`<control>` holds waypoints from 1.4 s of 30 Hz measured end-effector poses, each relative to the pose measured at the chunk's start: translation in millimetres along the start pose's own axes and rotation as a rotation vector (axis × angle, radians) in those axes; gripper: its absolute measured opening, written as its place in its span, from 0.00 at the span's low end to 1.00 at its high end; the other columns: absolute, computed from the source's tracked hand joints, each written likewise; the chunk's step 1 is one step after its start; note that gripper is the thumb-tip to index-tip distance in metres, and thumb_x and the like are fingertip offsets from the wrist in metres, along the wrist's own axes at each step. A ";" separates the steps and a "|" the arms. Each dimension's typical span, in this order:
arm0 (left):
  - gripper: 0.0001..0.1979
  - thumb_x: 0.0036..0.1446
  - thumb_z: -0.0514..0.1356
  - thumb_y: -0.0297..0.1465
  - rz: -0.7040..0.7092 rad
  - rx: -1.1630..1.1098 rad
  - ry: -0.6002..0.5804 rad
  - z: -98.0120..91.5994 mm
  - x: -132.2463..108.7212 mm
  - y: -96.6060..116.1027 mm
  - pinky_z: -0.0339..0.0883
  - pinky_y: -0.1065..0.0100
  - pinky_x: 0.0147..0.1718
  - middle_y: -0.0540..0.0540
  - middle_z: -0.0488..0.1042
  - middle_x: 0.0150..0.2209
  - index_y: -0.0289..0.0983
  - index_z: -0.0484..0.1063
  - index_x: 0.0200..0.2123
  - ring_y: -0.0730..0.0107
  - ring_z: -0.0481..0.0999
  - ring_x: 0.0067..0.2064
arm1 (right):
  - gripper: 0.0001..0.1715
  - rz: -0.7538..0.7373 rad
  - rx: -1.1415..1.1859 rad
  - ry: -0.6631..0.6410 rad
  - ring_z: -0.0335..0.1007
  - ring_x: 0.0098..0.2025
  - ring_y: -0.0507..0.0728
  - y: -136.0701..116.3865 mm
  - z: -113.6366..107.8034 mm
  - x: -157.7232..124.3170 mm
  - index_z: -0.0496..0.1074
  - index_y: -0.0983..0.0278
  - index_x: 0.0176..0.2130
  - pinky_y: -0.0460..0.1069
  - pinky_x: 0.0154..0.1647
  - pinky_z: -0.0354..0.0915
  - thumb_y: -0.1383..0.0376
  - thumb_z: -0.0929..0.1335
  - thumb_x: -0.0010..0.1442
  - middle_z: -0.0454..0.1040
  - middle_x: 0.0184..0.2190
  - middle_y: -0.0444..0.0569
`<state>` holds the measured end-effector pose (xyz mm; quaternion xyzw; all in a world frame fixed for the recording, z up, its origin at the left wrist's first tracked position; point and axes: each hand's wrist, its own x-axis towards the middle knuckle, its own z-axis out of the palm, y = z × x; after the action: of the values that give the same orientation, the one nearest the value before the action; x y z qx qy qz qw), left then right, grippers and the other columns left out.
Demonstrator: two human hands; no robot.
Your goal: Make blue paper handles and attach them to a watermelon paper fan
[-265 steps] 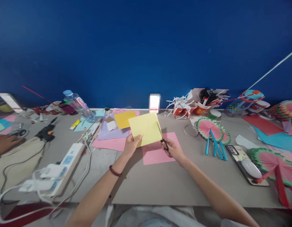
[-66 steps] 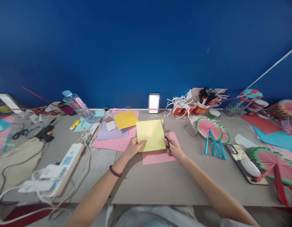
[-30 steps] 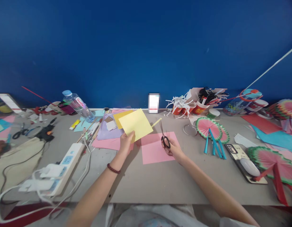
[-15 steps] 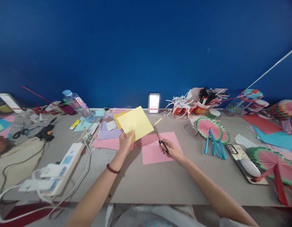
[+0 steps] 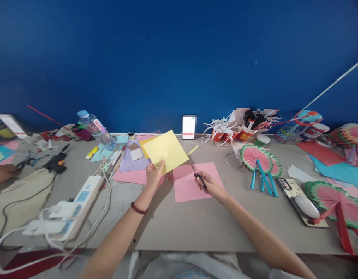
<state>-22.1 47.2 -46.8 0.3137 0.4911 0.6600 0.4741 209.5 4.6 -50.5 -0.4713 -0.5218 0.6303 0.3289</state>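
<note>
My left hand [image 5: 154,175] pinches a sheet of yellow paper [image 5: 166,149] by its lower edge, thumb on top, holding it tilted above the table. In my right hand [image 5: 209,184] is a pair of black-handled scissors [image 5: 201,180], fingers closed round the handles. The blades point up and left and meet the right corner of the yellow sheet. A thin yellow strip [image 5: 193,150] sticks out just beyond the blades; whether it is still joined to the sheet I cannot tell. Below both hands a pink sheet [image 5: 186,185] lies flat on the table.
A power strip [image 5: 81,205] with white cables lies left, near a bottle [image 5: 97,130]. On the right are watermelon-patterned paper fans [image 5: 257,157], a phone [image 5: 292,193] under a mouse [image 5: 306,205], and cups [image 5: 245,133]. Another person's hand [image 5: 4,173] reaches in at far left.
My hands, the yellow paper and the scissors hold almost the same position. At far left, the other person's hand has moved further right, towards the scissors lying there.
</note>
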 end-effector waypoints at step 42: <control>0.22 0.40 0.69 0.39 -0.087 0.028 -0.090 3.2 -11.5 1.3 0.72 0.66 0.30 0.39 0.79 0.38 0.32 0.76 0.37 0.59 0.79 0.35 | 0.21 0.019 -0.029 0.009 0.52 0.21 0.46 0.8 1.2 1.1 0.62 0.61 0.34 0.41 0.17 0.44 0.47 0.66 0.54 0.62 0.24 0.40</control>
<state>-15.6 37.4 -44.0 0.3279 0.4919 0.6169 0.5195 208.0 5.0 -51.5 -0.4839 -0.5249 0.6237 0.3183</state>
